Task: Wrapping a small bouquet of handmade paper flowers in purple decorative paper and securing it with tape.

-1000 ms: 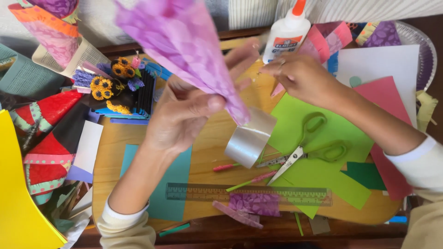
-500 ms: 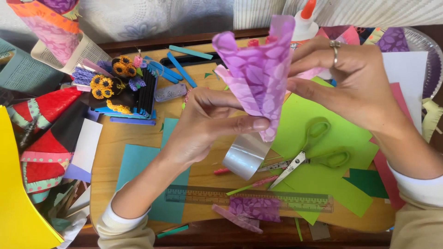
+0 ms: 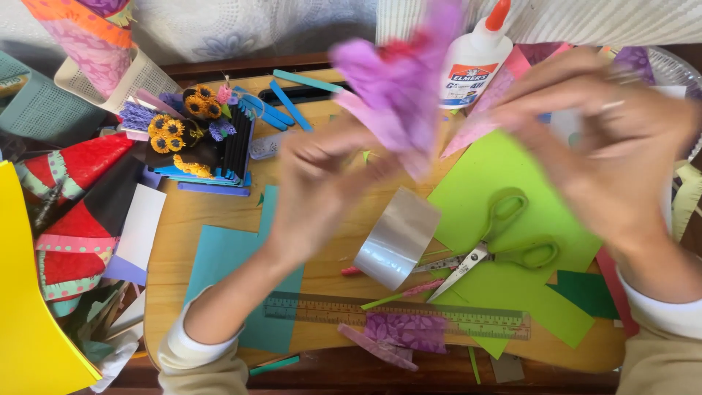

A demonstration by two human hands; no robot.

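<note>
The worktop (image 3: 219, 219) carries green paper (image 3: 512, 219), a ruler (image 3: 409, 316), a tape roll (image 3: 398, 238) and scissors (image 3: 497, 252). Above them, the blurred left hand (image 3: 322, 186) and right hand (image 3: 614, 146) flank purple folded paper (image 3: 402, 88); left fingers touch its lower end, but the grip cannot be told.

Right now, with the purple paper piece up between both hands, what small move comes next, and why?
Probably steady it first. The purple folded paper is raised over the table, pinched low by the left hand, while the right hand sits beside it, blurred. Bringing the right fingers back onto its upper edge would likely give a two-sided grip, well above the tape roll and scissors.
</note>
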